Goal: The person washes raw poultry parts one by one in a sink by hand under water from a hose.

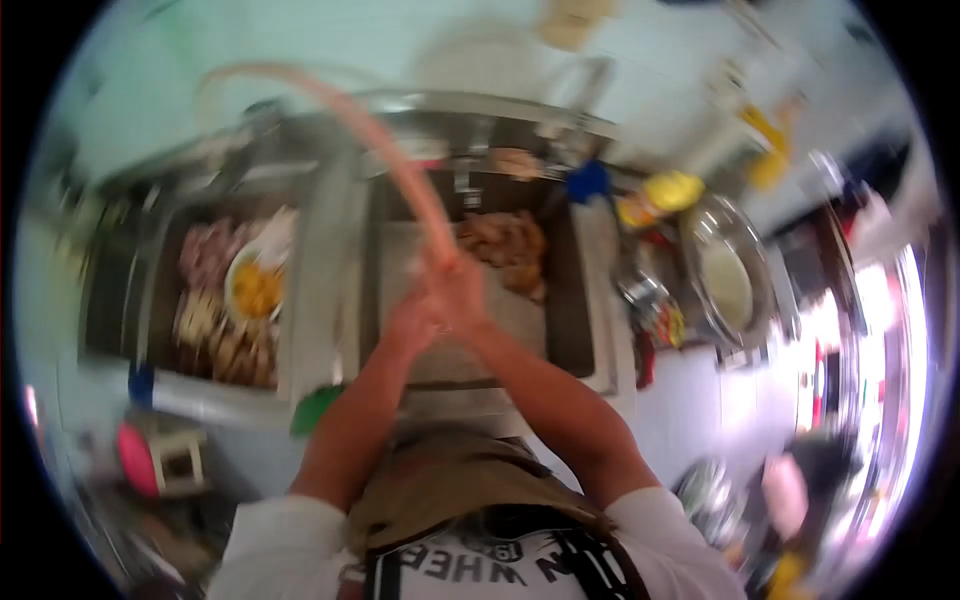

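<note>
The big grey metal sink (340,260) fills the middle. The long, bendy pink hose (400,170) comes from upper left down to the left hand (412,322) and right hand (456,296), close together; it's too blurry to tell how each grips. Best keep its end low and steady, away from the brown meat bits (500,238).

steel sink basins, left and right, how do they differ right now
The left steel basin holds pale, pinkish and brown food beside a white bowl of yellow-orange pieces; the right steel basin holds reddish-brown pieces toward its far right. The left hand and right hand are over the right basin, neither over the left basin. Both basins are boxy and hold food.
</note>
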Demonstrator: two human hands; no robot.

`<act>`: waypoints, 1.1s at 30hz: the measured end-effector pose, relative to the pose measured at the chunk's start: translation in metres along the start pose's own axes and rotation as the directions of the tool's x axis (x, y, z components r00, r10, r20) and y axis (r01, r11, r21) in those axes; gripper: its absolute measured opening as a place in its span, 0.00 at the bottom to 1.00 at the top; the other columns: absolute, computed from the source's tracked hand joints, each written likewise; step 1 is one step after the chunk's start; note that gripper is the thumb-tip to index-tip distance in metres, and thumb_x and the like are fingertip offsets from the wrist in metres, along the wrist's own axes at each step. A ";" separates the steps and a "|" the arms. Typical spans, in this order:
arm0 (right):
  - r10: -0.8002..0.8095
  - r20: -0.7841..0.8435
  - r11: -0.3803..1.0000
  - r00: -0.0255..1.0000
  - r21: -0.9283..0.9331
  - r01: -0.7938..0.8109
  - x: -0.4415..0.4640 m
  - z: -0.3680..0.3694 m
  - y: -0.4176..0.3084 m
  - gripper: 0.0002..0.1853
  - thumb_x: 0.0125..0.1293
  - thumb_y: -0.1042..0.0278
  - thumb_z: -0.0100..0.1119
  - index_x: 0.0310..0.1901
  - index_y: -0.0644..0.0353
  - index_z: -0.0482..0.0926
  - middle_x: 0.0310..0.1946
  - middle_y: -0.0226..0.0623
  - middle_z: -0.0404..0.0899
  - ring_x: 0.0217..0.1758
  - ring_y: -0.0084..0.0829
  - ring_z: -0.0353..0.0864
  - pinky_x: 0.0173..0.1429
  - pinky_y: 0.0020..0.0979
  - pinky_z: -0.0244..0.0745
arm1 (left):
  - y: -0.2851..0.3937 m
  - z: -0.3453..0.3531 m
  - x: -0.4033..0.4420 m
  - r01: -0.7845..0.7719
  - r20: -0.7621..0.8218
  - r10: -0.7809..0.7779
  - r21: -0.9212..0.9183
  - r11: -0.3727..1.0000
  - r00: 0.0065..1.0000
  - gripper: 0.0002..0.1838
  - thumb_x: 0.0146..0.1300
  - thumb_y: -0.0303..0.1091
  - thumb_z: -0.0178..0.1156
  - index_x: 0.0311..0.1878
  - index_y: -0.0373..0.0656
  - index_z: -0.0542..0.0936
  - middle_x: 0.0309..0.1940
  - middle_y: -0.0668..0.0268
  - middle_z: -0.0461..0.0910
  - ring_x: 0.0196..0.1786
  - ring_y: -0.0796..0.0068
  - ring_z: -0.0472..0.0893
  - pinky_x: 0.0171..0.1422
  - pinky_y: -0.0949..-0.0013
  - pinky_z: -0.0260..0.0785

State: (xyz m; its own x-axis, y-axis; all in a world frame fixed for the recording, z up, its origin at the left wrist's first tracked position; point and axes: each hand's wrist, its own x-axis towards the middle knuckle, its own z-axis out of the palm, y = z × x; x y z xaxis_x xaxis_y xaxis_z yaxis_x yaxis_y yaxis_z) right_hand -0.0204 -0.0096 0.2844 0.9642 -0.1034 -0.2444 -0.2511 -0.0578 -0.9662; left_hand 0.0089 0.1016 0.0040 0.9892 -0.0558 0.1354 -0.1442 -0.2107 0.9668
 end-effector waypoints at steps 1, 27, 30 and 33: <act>-0.009 0.019 0.999 1.000 0.034 0.008 0.004 -0.001 -0.008 0.21 0.70 0.53 0.56 0.23 0.57 0.68 0.17 0.27 0.67 0.20 0.20 0.66 0.24 0.27 0.62 | 0.040 0.001 -0.002 0.090 -0.078 -0.094 -0.056 0.994 0.993 0.14 0.65 0.41 0.51 0.45 0.42 0.76 0.34 0.52 0.81 0.32 0.55 0.82 0.36 0.55 0.75; 0.143 0.243 0.989 0.959 -0.004 -0.147 0.089 -0.024 0.075 0.22 0.71 0.56 0.54 0.23 0.60 0.67 0.15 0.32 0.68 0.11 0.21 0.64 0.11 0.26 0.61 | 0.048 0.024 -0.016 0.492 0.184 -0.796 -0.856 0.159 0.577 0.07 0.63 0.37 0.57 0.35 0.50 0.69 0.21 0.73 0.67 0.20 0.77 0.65 0.23 0.69 0.59; 0.182 0.331 0.983 0.926 -0.057 -0.173 0.091 -0.018 0.086 0.22 0.72 0.56 0.53 0.22 0.60 0.66 0.15 0.32 0.67 0.12 0.21 0.63 0.11 0.26 0.60 | 0.029 0.040 -0.021 0.516 0.110 -0.749 -0.789 0.334 0.653 0.10 0.59 0.33 0.58 0.43 0.49 0.70 0.28 0.70 0.70 0.28 0.76 0.71 0.29 0.66 0.66; 0.121 0.280 0.992 0.952 -0.051 -0.111 0.109 -0.018 0.100 0.21 0.72 0.56 0.52 0.22 0.59 0.66 0.15 0.31 0.67 0.12 0.21 0.64 0.11 0.26 0.61 | 0.025 0.046 -0.031 0.480 -0.056 -0.629 -0.595 0.645 0.776 0.18 0.56 0.28 0.56 0.51 0.46 0.70 0.35 0.67 0.73 0.37 0.74 0.74 0.36 0.64 0.71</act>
State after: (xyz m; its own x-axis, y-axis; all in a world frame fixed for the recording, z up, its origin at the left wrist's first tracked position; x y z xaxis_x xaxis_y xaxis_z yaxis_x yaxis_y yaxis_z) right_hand 0.0579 -0.0446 0.1631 0.9118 0.1724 -0.3727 -0.3610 -0.0961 -0.9276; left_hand -0.0269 0.0529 0.0143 0.8595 0.1438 -0.4906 0.3965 0.4182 0.8173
